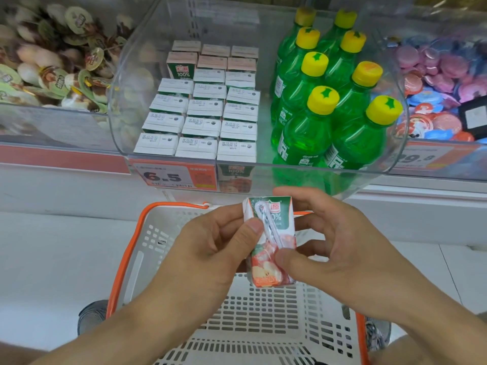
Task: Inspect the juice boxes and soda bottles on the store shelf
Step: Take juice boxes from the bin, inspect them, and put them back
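Both hands pinch one small green-and-red juice carton (268,241) with its wrapped straw, left hand (210,248) on its left edge, right hand (340,243) on its right, above a white perforated basket with orange rim (126,248). Beyond, a clear plastic bin (118,106) holds rows of juice cartons (203,122) beside green soda bottles with yellow caps (324,111).

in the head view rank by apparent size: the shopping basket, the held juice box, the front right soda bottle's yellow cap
1. shopping basket
2. juice box, though it sits nearer the camera than the shelf items
3. yellow cap
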